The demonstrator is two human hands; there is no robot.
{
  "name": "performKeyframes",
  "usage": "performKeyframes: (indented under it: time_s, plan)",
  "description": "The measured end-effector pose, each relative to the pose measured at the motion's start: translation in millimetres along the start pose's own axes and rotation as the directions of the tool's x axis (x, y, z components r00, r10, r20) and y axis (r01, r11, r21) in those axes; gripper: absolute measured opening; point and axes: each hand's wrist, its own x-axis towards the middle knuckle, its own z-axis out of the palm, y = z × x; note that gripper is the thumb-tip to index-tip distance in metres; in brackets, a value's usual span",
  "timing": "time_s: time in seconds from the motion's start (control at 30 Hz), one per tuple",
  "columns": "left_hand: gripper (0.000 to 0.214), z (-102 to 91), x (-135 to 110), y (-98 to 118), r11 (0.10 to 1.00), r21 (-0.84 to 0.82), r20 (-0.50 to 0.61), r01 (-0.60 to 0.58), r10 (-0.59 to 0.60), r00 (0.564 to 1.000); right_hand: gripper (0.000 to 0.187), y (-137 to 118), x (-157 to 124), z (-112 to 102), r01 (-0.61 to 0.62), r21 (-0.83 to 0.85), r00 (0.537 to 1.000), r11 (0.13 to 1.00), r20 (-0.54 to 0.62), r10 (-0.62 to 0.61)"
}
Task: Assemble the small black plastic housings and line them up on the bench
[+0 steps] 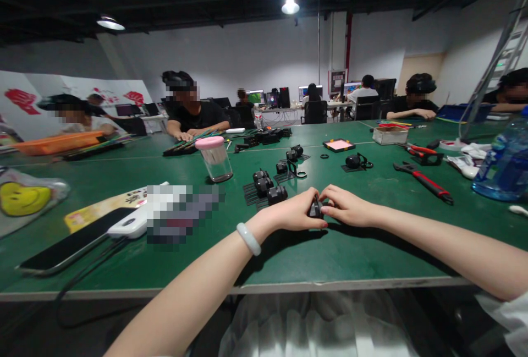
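My left hand (293, 213) and my right hand (346, 207) meet over the green table (313, 258), both closed on one small black part (315, 208) between their fingertips. A pale bangle (248, 239) sits on my left wrist. Just behind my left hand lie several black round parts (268, 186) on flat black comb-like pieces. More black parts (292, 160) and loose rings lie farther back.
A clear jar with a pink lid (215, 159) stands left of centre. A phone (70, 246) and cards lie at the left. Red-handled tools (423, 178), a blue water bottle (503, 164) and a small pink tray (339, 145) are at the right. Other people sit across the table.
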Motion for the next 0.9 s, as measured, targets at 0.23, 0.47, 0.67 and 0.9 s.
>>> performKeyframes:
  time_s: [0.23,0.47,0.67,0.9]
  plan:
    - [0.048,0.7,1.4,-4.4,1.000,-0.003,-0.003,-0.030,0.030,1.000,0.033,-0.1,-3.0,1.2,-0.020,0.081,1.000,0.997,-0.007,0.020]
    - [0.049,1.4,0.4,-3.7,1.000,-0.012,-0.009,-0.016,0.016,1.000,0.040,-0.8,-4.1,3.0,-0.015,0.129,1.000,0.992,-0.008,0.016]
    - [0.047,0.8,0.8,-3.1,1.000,-0.006,-0.012,-0.020,0.020,1.000,0.036,-0.9,-3.0,1.8,-0.006,0.086,1.000,0.996,-0.001,0.007]
    - [0.049,-0.9,-0.5,-0.5,1.000,-0.006,-0.003,-0.010,0.010,1.000,0.032,-2.4,-2.8,-0.8,-0.010,0.041,0.999,0.999,0.038,0.009]
